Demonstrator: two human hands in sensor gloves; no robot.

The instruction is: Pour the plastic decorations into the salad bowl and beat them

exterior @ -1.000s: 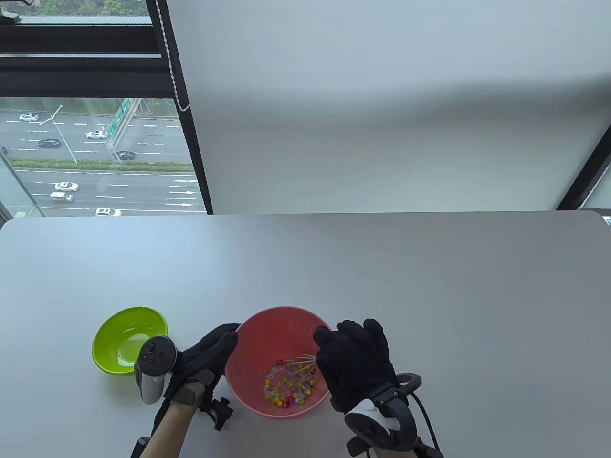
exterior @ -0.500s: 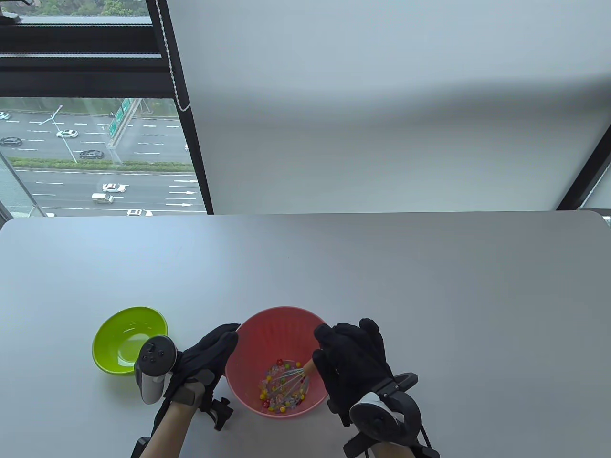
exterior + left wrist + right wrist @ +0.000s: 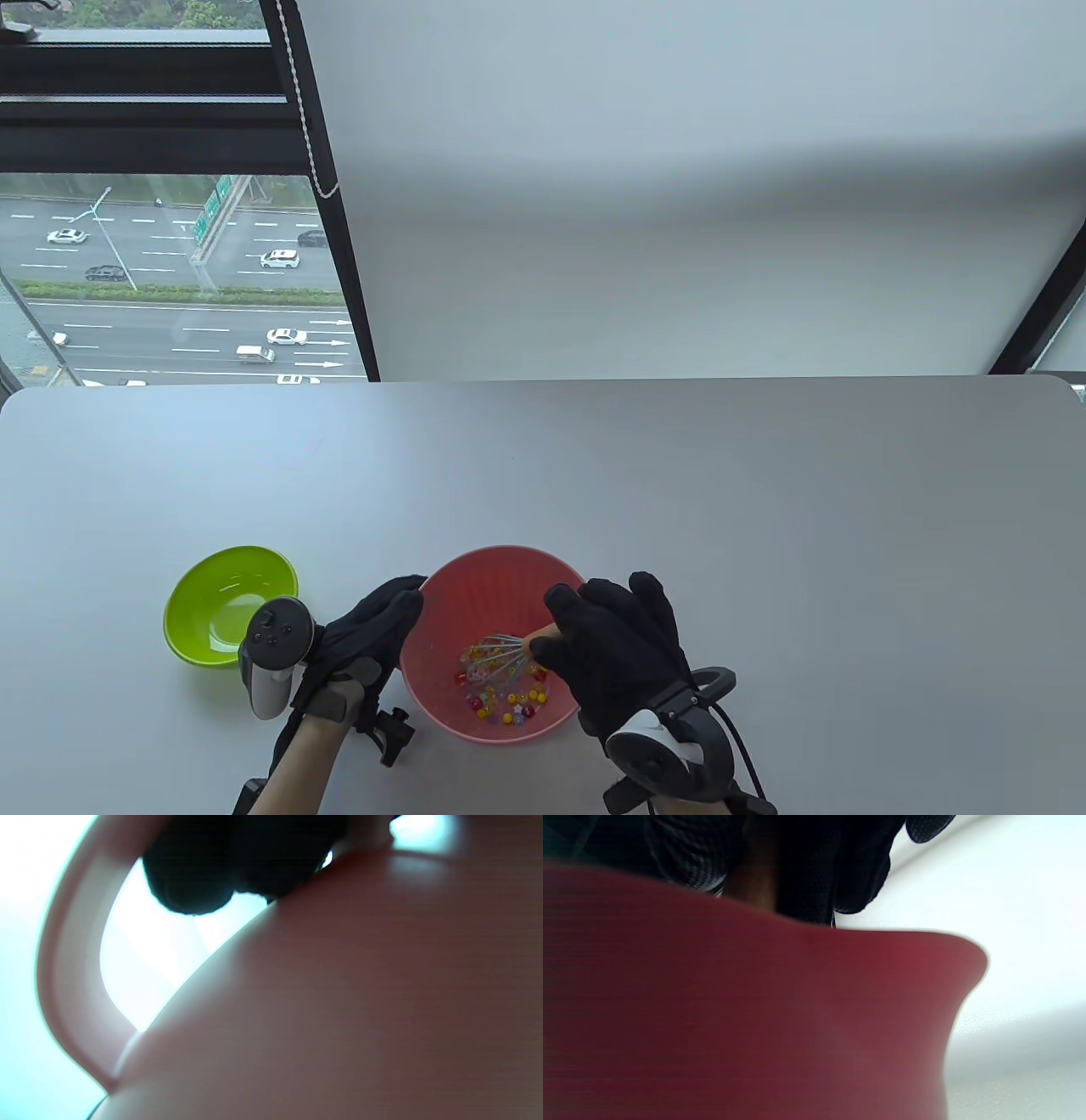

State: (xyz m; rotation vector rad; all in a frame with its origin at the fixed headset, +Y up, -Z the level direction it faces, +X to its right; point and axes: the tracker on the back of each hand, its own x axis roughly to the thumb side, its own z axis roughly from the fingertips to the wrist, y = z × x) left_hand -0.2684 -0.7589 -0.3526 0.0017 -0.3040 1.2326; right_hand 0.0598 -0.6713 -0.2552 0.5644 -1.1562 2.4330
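Plastic decorations (image 3: pixel 502 692) are already in the pink salad bowl (image 3: pixel 501 570), lower centre of the table view — small multicoloured beads scattered over the bottom, a few under the whisk wires. Green bowl (image 3: pixel 227 603) sits to the lower left, looks empty, so pour is likely done and this is the beating step.

Hands:
- Right hand (image 3: pixel 618 658) is curled round the orange handle of a small wire whisk (image 3: pixel 499 658), wire head down among the beads, handle mostly hidden by the glove.
- Left hand (image 3: pixel 366 637) is against the bowl's left outer wall, fingertips at the rim. Left wrist view shows fingers (image 3: pixel 199 870) on the rim, but how tightly they curl I cannot tell (too close, blurred).

Handling guess:
- Beads look hard, light, smooth — they'll skate and bounce, not clump. Fast strokes could flick them over the rim.
- Bowl is thin plastic, probably light, so it will slide on the smooth grey table (image 3: pixel 764 526) unless braced — hold at the rim or side wall, as now.
- Whisk: grip mid-handle, keep wires low.
- Nothing here looks fragile.
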